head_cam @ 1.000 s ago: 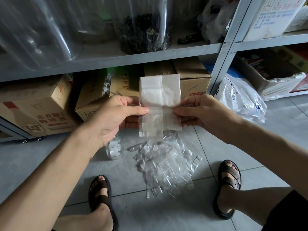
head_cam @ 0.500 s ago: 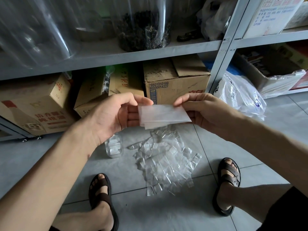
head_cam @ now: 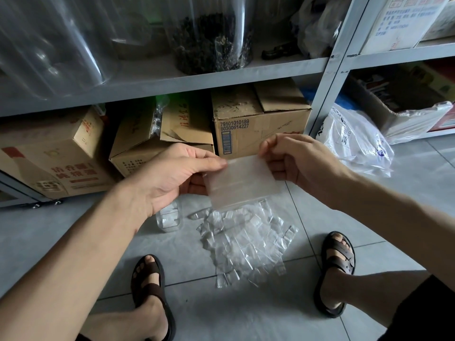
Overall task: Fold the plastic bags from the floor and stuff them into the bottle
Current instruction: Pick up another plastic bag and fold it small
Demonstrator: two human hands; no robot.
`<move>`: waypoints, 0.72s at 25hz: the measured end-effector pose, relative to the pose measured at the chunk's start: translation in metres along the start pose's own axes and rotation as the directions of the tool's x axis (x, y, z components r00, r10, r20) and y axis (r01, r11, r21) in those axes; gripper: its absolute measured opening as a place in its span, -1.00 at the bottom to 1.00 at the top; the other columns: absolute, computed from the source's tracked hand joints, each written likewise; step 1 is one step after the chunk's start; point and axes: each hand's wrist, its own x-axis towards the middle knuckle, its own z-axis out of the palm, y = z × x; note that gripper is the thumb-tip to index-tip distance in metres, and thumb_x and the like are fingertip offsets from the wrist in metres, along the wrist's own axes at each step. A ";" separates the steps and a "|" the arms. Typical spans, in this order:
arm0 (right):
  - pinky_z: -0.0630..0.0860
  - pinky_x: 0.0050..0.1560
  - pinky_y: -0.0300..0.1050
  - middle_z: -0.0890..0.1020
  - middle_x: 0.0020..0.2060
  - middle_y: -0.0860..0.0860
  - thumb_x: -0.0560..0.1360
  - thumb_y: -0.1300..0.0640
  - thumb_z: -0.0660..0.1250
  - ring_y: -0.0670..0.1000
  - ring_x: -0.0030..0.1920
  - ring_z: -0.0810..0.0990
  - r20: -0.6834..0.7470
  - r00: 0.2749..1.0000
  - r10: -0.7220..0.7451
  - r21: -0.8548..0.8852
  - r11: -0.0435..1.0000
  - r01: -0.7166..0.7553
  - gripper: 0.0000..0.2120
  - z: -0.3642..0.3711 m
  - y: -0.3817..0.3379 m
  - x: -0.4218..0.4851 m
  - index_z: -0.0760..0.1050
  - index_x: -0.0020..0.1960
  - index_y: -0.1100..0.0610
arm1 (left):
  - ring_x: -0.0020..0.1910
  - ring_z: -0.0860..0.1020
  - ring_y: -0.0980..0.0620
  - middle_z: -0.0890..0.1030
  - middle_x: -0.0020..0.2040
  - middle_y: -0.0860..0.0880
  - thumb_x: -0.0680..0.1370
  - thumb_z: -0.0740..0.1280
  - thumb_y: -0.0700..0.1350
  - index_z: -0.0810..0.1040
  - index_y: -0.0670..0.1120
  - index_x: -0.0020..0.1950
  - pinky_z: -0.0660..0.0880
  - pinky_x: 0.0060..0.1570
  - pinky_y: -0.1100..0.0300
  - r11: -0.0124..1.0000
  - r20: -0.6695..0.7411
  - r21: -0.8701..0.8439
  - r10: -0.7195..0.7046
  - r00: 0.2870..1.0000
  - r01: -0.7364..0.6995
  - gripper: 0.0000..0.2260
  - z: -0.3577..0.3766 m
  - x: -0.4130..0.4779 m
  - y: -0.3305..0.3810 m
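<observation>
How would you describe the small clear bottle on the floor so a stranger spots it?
Find the grey shelf rack with cardboard boxes beneath. On the floor before it lies a pile of clear bags. Left of that, below the left hand, stands the bottle: rigid and upright, not flat.

Milky bag (head_cam: 242,183), clear bags (head_cam: 248,244), brown sandals (head_cam: 338,257), grey floor (head_cam: 49,232)

The bottle (head_cam: 169,219), just below the left hand (head_cam: 172,179), shows only its lower part; the wrist covers its top and mouth. The folded bag (head_cam: 242,184) hides the left fingertips behind it and the near edge of the pile of bags (head_cam: 246,244) beneath both hands. The pile's clear, overlapping bags cannot be counted. The forearm behind the right hand (head_cam: 298,161) is cut off by the picture's edge.
</observation>
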 end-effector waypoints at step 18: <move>0.56 0.01 0.11 0.57 -0.02 0.43 0.45 0.35 0.45 0.15 -0.15 0.61 0.002 0.995 -0.102 -0.246 0.964 0.100 -0.73 0.007 0.010 -0.003 0.56 0.12 0.20 | -0.36 0.61 0.06 0.68 -0.24 -0.10 0.31 0.50 -0.18 0.63 -0.14 -0.04 0.57 -0.42 0.24 0.997 0.091 0.053 0.042 0.995 -0.047 -0.75 0.003 0.002 -0.006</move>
